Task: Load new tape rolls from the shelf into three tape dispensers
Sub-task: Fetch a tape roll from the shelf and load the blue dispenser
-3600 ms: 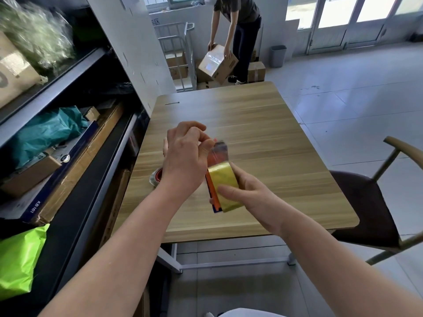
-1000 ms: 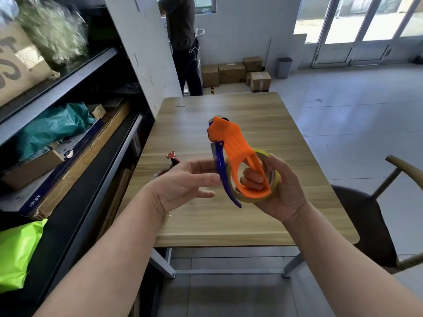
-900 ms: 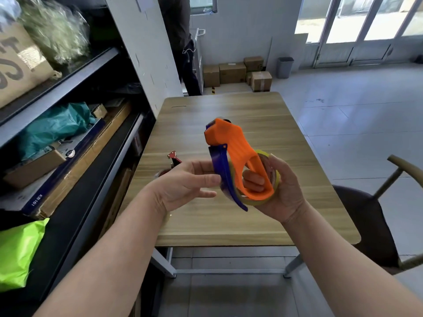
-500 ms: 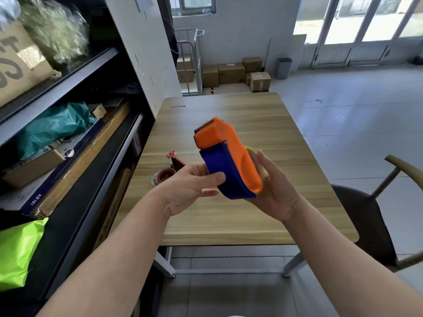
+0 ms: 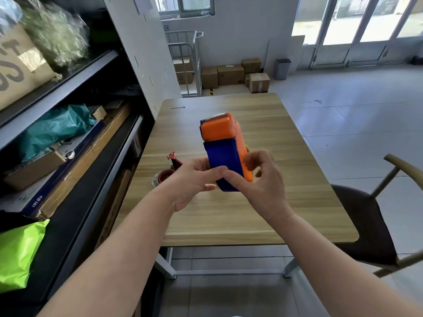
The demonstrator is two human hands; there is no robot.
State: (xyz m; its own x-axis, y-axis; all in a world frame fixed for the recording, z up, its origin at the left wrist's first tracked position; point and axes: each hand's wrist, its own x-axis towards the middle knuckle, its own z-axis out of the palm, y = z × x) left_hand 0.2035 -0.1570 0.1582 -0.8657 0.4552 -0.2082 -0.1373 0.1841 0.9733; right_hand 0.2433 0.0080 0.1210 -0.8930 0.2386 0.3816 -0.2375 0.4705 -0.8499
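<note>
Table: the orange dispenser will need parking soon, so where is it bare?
The table is bare across its far half, beyond the orange dispenser, and down its right side toward the chair. The near strip is also free. Only the left edge is taken, by the red dispenser.

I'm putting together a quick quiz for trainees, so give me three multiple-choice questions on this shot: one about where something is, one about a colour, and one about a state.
1. Where is the red tape dispenser?
A. On the wooden table, left of the hands
B. On the chair
C. On the floor

2. What colours is the held dispenser?
A. Green and white
B. Orange and blue
C. Black and red

3. How is the held dispenser supported?
A. Lying on the table
B. Held by one hand only
C. Gripped by both the left hand and right hand

Answers: 1 A, it sits on the tabletop near the shelf side; 2 B, orange body with blue band; 3 C, both hands hold it above the table.
</note>
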